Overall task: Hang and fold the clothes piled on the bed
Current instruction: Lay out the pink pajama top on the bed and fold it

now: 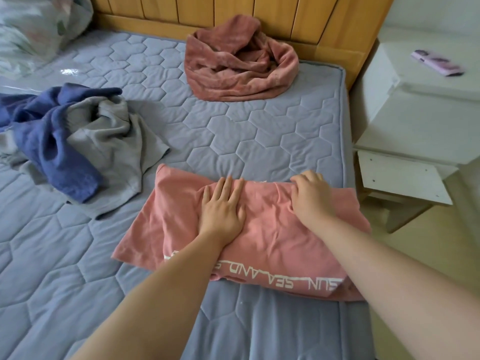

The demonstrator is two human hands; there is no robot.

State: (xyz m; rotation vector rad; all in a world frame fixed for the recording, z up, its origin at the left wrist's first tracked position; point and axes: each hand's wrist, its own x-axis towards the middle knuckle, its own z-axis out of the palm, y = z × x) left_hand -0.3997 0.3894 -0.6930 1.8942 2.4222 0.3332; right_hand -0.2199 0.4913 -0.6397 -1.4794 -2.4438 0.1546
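A pink T-shirt (262, 240) with white lettering lies folded flat near the bed's right edge. My left hand (220, 206) presses flat on its middle with straight fingers. On the shirt's far right part rests my right hand (311, 196), its fingertips bent at the folded far edge. A crumpled blue garment (49, 141) lies over a grey garment (109, 146) at the left. A dusty-pink fleece garment (239, 63) sits bunched by the headboard.
The grey quilted mattress (233, 126) spreads around the clothes. A wooden headboard (233, 11) stands at the back. A white bedside table (420, 105) with a pink phone (439, 62) is at the right. A plastic-wrapped bundle (33, 29) fills the far left corner.
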